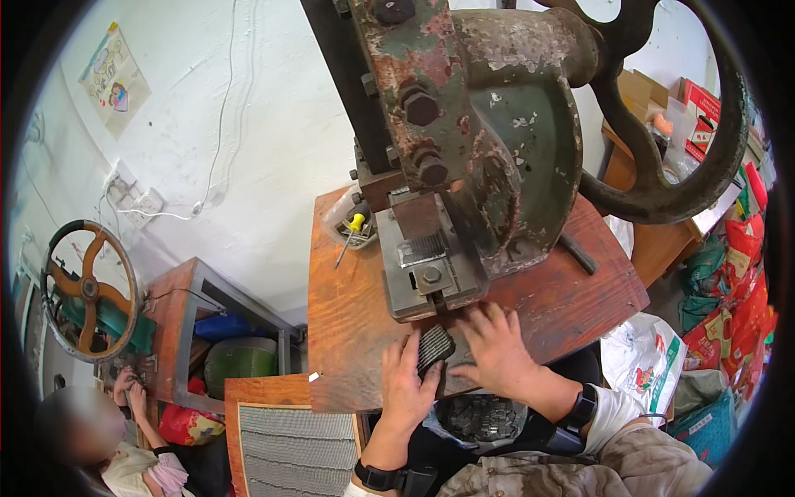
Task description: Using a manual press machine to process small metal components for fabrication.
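Note:
My left hand rests at the front edge of the wooden table, its fingers and thumb closed around the side of a small stack of dark, ridged metal strips. Just right of that stack, my right hand lies with fingers spread, holding nothing that I can see. Beyond both hands stands a heavy, worn green hand press. A bolted metal die sits at its base, with a ridged piece lying on it. Below my hands, a plastic-lined container holds many small dark metal pieces.
A plastic tub with a yellow-handled screwdriver stands left of the press. A large handwheel overhangs the right. At lower left, a framed panel of grey rows adjoins the table; another person works by a second wheel.

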A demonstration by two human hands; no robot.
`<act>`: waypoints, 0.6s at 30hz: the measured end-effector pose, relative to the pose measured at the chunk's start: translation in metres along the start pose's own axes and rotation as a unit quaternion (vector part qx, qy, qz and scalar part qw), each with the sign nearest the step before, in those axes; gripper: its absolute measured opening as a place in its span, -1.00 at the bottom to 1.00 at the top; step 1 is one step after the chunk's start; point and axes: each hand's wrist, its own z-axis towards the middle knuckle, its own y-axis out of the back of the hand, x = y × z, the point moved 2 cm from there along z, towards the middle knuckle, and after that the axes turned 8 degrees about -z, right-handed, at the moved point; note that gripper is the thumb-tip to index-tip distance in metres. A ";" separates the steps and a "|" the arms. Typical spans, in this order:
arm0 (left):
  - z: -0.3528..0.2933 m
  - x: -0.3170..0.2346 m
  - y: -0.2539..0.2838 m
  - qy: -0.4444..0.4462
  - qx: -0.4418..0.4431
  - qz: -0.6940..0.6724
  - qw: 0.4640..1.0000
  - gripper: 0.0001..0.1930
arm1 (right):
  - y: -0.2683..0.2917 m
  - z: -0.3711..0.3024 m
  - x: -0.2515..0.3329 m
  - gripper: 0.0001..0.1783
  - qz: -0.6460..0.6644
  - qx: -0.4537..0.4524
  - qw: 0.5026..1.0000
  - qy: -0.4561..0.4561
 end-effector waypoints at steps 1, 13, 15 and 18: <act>0.000 0.000 -0.002 -0.003 0.007 0.001 1.000 -0.43 | -0.001 -0.004 0.003 -0.29 -0.002 0.000 1.000 -0.002; 0.008 -0.001 0.013 0.017 0.066 0.002 0.998 -0.49 | -0.017 0.013 -0.011 -0.26 0.212 0.037 0.975 0.063; 0.013 -0.010 0.015 0.004 0.080 0.042 0.996 -0.51 | -0.014 0.011 -0.017 -0.30 0.282 0.038 0.959 0.011; 0.013 -0.014 0.022 0.093 0.109 0.054 0.988 -0.52 | -0.005 0.003 -0.025 -0.33 0.319 -0.006 0.947 0.036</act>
